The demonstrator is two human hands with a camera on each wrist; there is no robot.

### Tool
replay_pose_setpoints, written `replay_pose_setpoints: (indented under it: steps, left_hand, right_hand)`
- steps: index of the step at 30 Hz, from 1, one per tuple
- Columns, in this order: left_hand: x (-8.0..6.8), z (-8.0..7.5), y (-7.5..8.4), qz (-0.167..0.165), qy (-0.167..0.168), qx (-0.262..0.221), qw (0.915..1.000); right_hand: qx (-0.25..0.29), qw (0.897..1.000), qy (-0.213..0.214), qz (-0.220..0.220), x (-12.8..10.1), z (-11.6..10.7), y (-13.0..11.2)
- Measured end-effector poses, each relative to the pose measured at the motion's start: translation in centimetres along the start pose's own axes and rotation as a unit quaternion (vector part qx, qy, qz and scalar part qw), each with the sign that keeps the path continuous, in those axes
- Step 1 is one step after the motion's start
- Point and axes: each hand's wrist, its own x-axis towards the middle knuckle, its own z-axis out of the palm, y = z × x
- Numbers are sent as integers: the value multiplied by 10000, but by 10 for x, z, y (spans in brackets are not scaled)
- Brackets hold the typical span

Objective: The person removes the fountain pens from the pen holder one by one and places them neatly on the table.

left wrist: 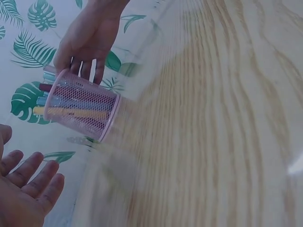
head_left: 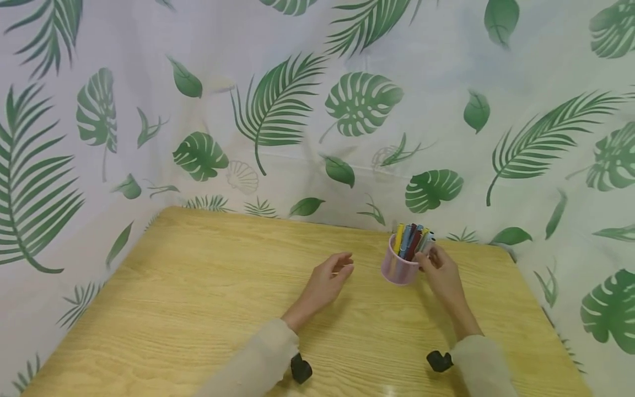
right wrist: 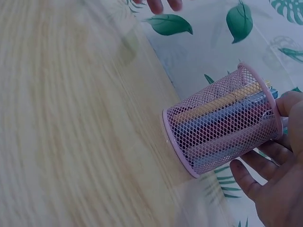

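Note:
A pink mesh pen holder (head_left: 397, 271) stands near the back edge of the table, right of centre, its rim upward. Yellow, blue and dark red pens (head_left: 410, 242) stick out of its top. My right hand (head_left: 445, 278) grips the holder at its right side; in the right wrist view the thumb lies at the rim of the pen holder (right wrist: 222, 130) and the fingers reach behind the mesh. To the left of the holder my left hand (head_left: 324, 281) hangs apart from it, fingers loosely bent, holding nothing. The left wrist view shows that hand (left wrist: 28, 189) palm up with relaxed fingers.
The wood-grain table (head_left: 198, 298) stretches wide to the left and front. White cloth with green leaf prints (head_left: 278, 182) hangs behind the table and at both sides. A black wrist mount (head_left: 300, 368) sits by each sleeve.

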Motion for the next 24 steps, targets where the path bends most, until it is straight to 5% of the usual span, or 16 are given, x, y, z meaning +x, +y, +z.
replay_pose_setpoints:
  steps: [24]
  left_hand:
    - [16,23,7,138,334,87,9993]
  right_hand:
    - [579,9958,-449,-552,-25,44,-17]
